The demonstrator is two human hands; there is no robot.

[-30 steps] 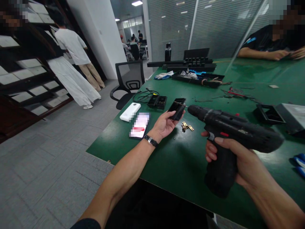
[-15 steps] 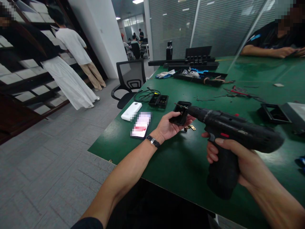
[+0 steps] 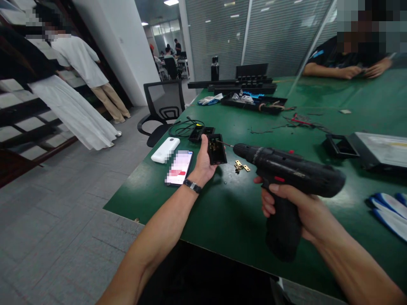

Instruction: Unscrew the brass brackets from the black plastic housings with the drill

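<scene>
In our left hand we hold a small black box above the table, its open side turned towards us. Our thumb stands up along its left edge, and the other fingers are mostly hidden behind it, so we cannot tell how tightly they are curled. Inside the box we see some gold-coloured bits, too small to make out.

Our right hand is wrapped firmly round the handle of a black drill, thumb across the side and index finger beside the trigger; we cannot tell whether it is pressed. The drill points left, and its thin bit reaches to the right edge of the box. We cannot tell whether the two touch.

Below the drill's nose, on the table, we have a little heap of brass plates. To the left of our left hand lie a phone with its screen lit and, just beyond it, a white power bank. Behind the box sit two open cases beside a coiled black cable. At our far right lie blue-and-white gloves. Across the table sits another person, forearms resting on the top.
</scene>
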